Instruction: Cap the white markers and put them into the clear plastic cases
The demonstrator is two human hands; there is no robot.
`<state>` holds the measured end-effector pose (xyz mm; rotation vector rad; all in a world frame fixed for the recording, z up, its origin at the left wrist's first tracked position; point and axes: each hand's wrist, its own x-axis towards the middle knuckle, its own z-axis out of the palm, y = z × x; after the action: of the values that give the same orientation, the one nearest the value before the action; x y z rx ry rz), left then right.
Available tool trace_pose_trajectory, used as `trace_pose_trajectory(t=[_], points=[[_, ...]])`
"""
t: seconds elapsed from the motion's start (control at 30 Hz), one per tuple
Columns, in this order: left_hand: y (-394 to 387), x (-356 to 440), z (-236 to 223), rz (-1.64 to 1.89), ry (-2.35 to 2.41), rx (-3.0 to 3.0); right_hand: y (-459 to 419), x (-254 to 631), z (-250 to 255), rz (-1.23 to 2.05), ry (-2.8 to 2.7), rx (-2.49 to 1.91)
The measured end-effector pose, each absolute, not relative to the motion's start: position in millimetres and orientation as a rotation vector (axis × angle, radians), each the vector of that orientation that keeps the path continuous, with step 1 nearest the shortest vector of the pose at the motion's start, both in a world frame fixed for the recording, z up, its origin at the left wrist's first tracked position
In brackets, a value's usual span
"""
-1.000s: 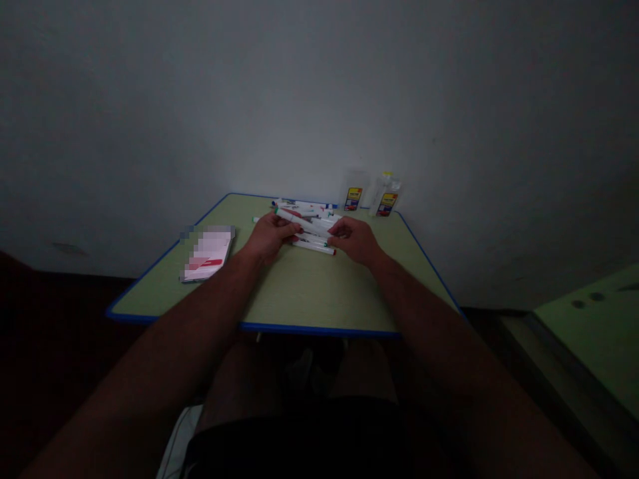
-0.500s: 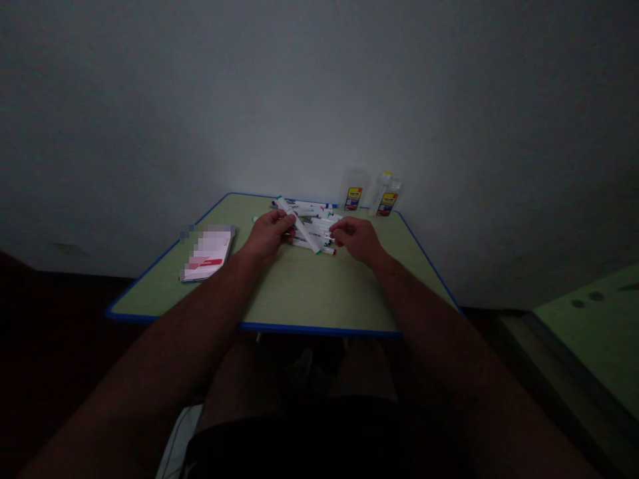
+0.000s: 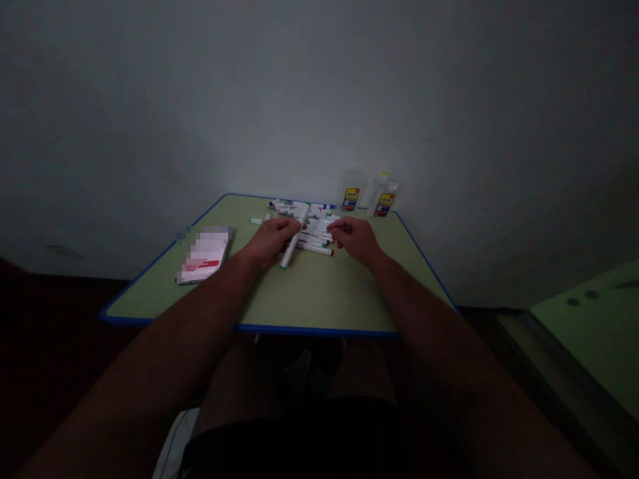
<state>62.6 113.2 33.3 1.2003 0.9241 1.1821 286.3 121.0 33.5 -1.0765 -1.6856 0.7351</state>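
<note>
A white marker (image 3: 292,245) with green ends is pinched between the thumb and fingers of my left hand (image 3: 270,238), slanting over the table with its lower end toward me. Several more white markers (image 3: 315,249), some with green, red or blue tips, lie in a loose pile behind and beside it. At the pile's right edge is my right hand (image 3: 355,238), its fingers bent but apart and nothing visible in them. Part of the pile is hidden behind my left hand and the held marker.
Two clear plastic cases (image 3: 351,198) with yellow-and-dark labels stand at the back right near the wall. On the left of the light-green table (image 3: 319,299) lies a flat whitish-pink item (image 3: 206,259) with a red patch, partly blurred out. Blue edging runs round the table.
The marker in my left hand has turned from pointing down to the right to slanting down to the left. My right hand has come slightly off the pile. The view shifted slightly.
</note>
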Motion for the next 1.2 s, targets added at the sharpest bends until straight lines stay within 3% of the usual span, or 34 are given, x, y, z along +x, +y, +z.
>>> trace_pose_trajectory(t=[1.2], points=[[118,56,28,1.106,1.068,1.594,132,295,35,0.961,-1.376,-1.008]])
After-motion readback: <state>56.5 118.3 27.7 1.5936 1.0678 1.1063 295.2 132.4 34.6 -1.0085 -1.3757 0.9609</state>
